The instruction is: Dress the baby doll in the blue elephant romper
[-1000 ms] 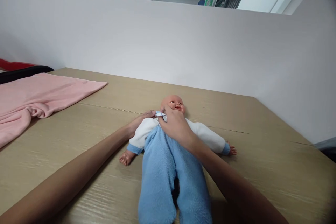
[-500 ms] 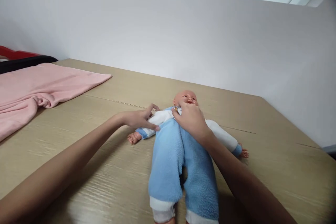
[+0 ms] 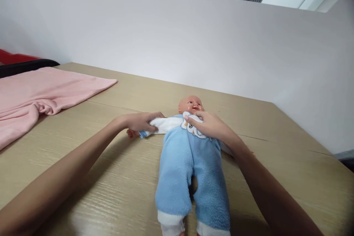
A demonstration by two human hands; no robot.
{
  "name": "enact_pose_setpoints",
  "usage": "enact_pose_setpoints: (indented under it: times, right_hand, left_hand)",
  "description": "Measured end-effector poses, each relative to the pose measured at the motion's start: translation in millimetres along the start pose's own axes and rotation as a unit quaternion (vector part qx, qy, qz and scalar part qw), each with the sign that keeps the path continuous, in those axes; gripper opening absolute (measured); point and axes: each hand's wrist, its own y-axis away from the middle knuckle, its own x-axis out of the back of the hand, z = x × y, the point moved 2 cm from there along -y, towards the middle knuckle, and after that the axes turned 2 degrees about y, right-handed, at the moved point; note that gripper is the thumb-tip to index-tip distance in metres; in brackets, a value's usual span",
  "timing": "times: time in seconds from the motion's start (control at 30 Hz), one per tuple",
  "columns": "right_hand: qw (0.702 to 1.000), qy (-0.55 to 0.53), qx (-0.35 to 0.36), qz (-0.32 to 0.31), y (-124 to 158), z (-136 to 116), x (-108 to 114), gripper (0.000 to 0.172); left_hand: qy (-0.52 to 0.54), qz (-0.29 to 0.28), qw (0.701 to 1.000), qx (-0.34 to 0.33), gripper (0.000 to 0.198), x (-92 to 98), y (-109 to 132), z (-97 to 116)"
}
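Note:
A baby doll (image 3: 177, 169) in a blue and white fleece outfit lies face up, its head away from me and its feet at the bottom edge. My left hand (image 3: 142, 122) is closed round the doll's white sleeve (image 3: 166, 124) on the left, thumb in front and fingers behind. My right hand (image 3: 208, 123) lies on the upper chest with thumb and fingers apart, beside a white cartoon patch (image 3: 190, 125). My right forearm hides most of the doll's other arm.
A pink cloth (image 3: 55, 88) lies partly bunched on the wooden table (image 3: 132, 191) at the left. Behind it are a black rim (image 3: 30, 66) and a red object (image 3: 16, 58). A white partition (image 3: 177, 40) stands along the table's far side.
My left hand has moved slightly left and closed on the sleeve, and that doll arm is raised and straighter. My right hand has shifted right, uncovering the patch. The doll's head has moved slightly left.

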Motion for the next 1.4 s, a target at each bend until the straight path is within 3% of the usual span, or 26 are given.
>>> enact_pose_setpoints:
  times: [0.1, 0.17, 0.33, 0.4, 0.47, 0.53, 0.6, 0.67, 0.73, 0.8, 0.93, 1.03, 1.2, 1.3, 1.4]
  right_hand:
    - [0.992, -0.107, 0.014, -0.067, 19.5, 31.6, 8.5, 0.052]
    - [0.987, -0.146, 0.025, -0.058, 37.3, 56.3, 7.3, 0.051]
    - [0.977, -0.046, 0.039, 0.202, 97.5, 111.6, -14.7, 0.031]
    - [0.966, 0.015, 0.054, 0.252, 121.4, 130.3, -27.7, 0.026]
    - [0.960, 0.050, 0.055, 0.271, 138.9, 150.8, -38.1, 0.034]
    - [0.959, 0.042, 0.043, 0.275, 148.0, 171.8, -43.8, 0.056]
    - [0.965, -0.002, 0.022, 0.260, 149.3, 189.3, -45.5, 0.073]
    - [0.972, -0.047, 0.008, 0.232, 146.2, 199.4, -44.9, 0.069]
    - [0.975, -0.083, 0.007, 0.205, 143.1, 201.6, -43.4, 0.053]
    - [0.971, -0.129, 0.007, 0.202, 143.0, 198.9, -41.8, 0.042]
    - [0.943, -0.219, -0.009, 0.251, 147.9, 186.3, -34.9, 0.042]
    - [0.919, -0.279, -0.013, 0.277, 141.6, 170.5, -22.5, 0.047]
    - [0.873, -0.403, -0.009, 0.275, 103.6, 135.1, -7.5, 0.054]
    - [0.882, -0.374, 0.020, 0.285, 83.9, 107.7, -14.5, 0.054]
    - [0.919, -0.282, 0.053, 0.270, 77.3, 82.1, -26.6, 0.036]
  left_hand:
    - [0.003, 0.015, 1.000, -0.008, 0.070, 0.4, -6.1, -7.7]
    - [0.003, 0.043, 0.999, -0.015, 0.071, 1.9, -9.5, -10.8]
    - [-0.034, 0.111, 0.993, 0.010, 0.072, 8.1, -7.5, -11.3]
    - [-0.097, 0.138, 0.986, 0.003, 0.068, 8.9, -0.8, -2.9]
    - [-0.154, 0.188, 0.969, -0.056, 0.058, 5.7, 7.4, 16.3]
    - [-0.167, 0.234, 0.946, -0.149, 0.050, -3.9, 12.6, 45.7]
    - [-0.153, 0.244, 0.924, -0.253, 0.044, -19.9, 9.5, 80.4]
    - [-0.166, 0.236, 0.895, -0.340, 0.039, -38.2, -5.0, 113.8]
    - [-0.209, 0.236, 0.872, -0.374, 0.037, -54.2, -29.2, 139.7]
    - [-0.257, 0.209, 0.877, -0.347, 0.033, -65.8, -57.6, 154.9]
    - [-0.300, 0.169, 0.881, -0.324, 0.023, -75.4, -92.7, 161.9]
    - [-0.247, 0.162, 0.872, -0.390, 0.020, -75.3, -93.8, 158.0]
    - [-0.085, 0.132, 0.848, -0.506, 0.024, -72.6, -79.8, 151.5]
    - [-0.068, 0.153, 0.825, -0.540, 0.030, -73.7, -75.8, 145.7]
    - [-0.084, 0.189, 0.818, -0.537, 0.033, -75.9, -76.7, 138.7]
